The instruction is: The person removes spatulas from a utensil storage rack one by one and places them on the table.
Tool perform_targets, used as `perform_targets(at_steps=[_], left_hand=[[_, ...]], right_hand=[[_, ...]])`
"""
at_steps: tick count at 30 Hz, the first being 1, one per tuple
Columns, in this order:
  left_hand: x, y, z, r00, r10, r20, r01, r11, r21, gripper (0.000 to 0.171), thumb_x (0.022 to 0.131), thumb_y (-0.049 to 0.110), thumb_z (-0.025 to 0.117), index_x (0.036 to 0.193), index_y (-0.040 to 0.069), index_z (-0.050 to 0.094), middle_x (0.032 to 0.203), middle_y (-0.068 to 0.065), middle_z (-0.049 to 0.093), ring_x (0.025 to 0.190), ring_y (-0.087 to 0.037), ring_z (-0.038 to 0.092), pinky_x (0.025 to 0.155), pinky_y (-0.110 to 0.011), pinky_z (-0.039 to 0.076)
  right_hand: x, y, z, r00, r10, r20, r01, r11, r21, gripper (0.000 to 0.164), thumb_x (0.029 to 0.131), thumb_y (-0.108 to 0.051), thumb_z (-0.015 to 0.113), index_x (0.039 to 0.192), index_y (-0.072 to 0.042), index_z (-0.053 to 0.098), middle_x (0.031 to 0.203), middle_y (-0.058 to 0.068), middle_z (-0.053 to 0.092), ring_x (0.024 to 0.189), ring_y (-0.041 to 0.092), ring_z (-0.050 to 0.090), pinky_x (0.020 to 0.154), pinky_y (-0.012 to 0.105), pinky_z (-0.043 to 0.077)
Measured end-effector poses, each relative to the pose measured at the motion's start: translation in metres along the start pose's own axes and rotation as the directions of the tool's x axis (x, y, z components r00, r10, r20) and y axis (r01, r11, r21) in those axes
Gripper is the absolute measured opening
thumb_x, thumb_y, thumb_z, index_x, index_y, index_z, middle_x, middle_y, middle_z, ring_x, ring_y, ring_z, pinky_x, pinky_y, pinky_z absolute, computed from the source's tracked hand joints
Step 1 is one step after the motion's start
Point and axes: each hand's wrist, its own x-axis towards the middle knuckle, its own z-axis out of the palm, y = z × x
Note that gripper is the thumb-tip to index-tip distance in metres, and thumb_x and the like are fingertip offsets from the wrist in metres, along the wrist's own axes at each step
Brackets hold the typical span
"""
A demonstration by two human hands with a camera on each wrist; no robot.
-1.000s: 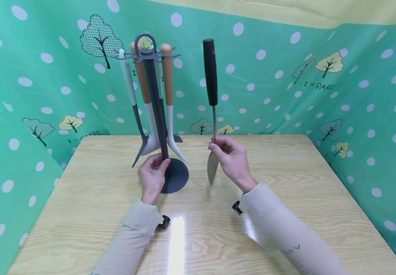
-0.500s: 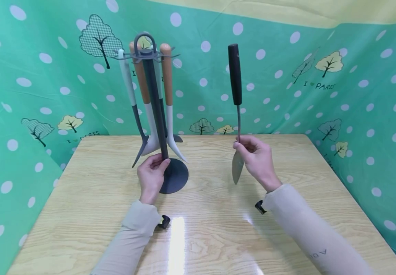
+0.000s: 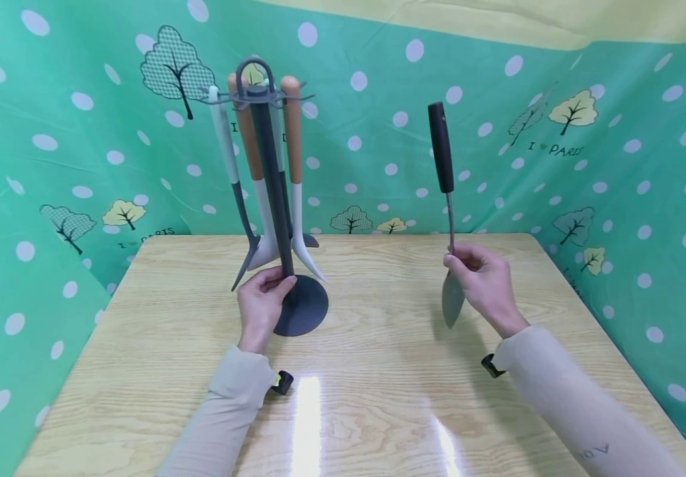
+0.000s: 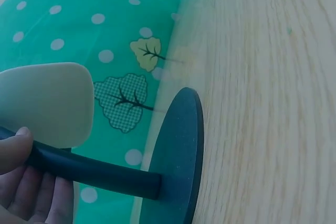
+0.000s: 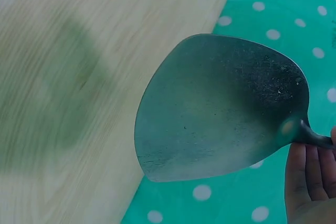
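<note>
My left hand [image 3: 261, 301] grips the dark post of a utensil stand [image 3: 277, 192] low down, just above its round base [image 4: 178, 145], which rests on the table. Several utensils with white or wood-brown handles hang from the stand's hooked top, among them a brown-handled one [image 3: 293, 132]. On the right, my right hand [image 3: 483, 281] pinches a metal spatula [image 5: 220, 108] by its thin shaft near the blade. The spatula's black handle [image 3: 441, 146] points up and leans slightly left. Its blade hangs above the table, apart from the stand.
A wood-grain table [image 3: 373, 371] lies beneath both hands. Green dotted cloth [image 3: 379, 146] with printed trees hangs behind it and along both sides. A small dark wrist camera [image 3: 283, 382] sits at the left cuff, with another [image 3: 492, 366] at the right.
My right hand has carried the spatula rightward, away from the stand, and its handle now leans more and sits lower. The left hand and the stand have stayed in place.
</note>
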Motion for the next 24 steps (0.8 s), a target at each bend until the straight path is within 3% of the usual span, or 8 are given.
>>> perform_targets(at_steps=[5, 12, 20, 24], left_hand=[[-0.002, 0.003, -0.003, 1.0, 0.019, 0.017, -0.019, 1.0, -0.009, 0.027, 0.082, 0.003, 0.074, 0.105, -0.008, 0.069, 0.099, -0.023, 0.068, 0.084, -0.023, 0.067, 0.071, -0.016, 0.053], [-0.002, 0.005, -0.002, 1.0, 0.007, 0.014, -0.007, 1.0, -0.001, 0.025, 0.083, 0.002, 0.073, 0.106, -0.006, 0.069, 0.1, -0.023, 0.068, 0.091, -0.033, 0.066, 0.072, -0.015, 0.053], [0.001, 0.003, -0.004, 0.999, -0.021, 0.03, 0.021, 1.0, 0.0, 0.027, 0.082, 0.004, 0.075, 0.106, -0.005, 0.069, 0.101, -0.021, 0.069, 0.087, -0.024, 0.067, 0.073, -0.016, 0.054], [0.001, 0.004, -0.005, 0.999, -0.032, 0.037, 0.032, 0.999, 0.006, 0.026, 0.082, 0.004, 0.074, 0.106, -0.005, 0.069, 0.101, -0.02, 0.069, 0.089, -0.028, 0.067, 0.073, -0.017, 0.054]], right_hand=[[0.0, 0.015, -0.016, 0.999, 0.033, 0.004, -0.033, 0.995, -0.098, 0.028, 0.093, -0.034, 0.062, 0.108, -0.011, 0.069, 0.099, 0.006, 0.068, 0.083, 0.013, 0.061, 0.07, 0.017, 0.05], [-0.005, 0.032, -0.04, 0.993, 0.118, 0.017, -0.113, 0.976, -0.188, 0.033, 0.095, -0.038, 0.058, 0.113, -0.012, 0.067, 0.103, 0.006, 0.066, 0.087, 0.015, 0.059, 0.07, 0.019, 0.049], [-0.009, 0.054, -0.067, 0.986, 0.162, 0.023, -0.148, 0.942, -0.302, 0.039, 0.096, -0.039, 0.055, 0.118, -0.008, 0.065, 0.105, 0.012, 0.066, 0.089, 0.02, 0.059, 0.068, 0.022, 0.048], [-0.01, 0.07, -0.079, 0.986, 0.166, 0.013, -0.151, 0.925, -0.35, 0.039, 0.097, -0.035, 0.055, 0.119, -0.004, 0.064, 0.106, 0.015, 0.066, 0.089, 0.022, 0.059, 0.066, 0.023, 0.047]])
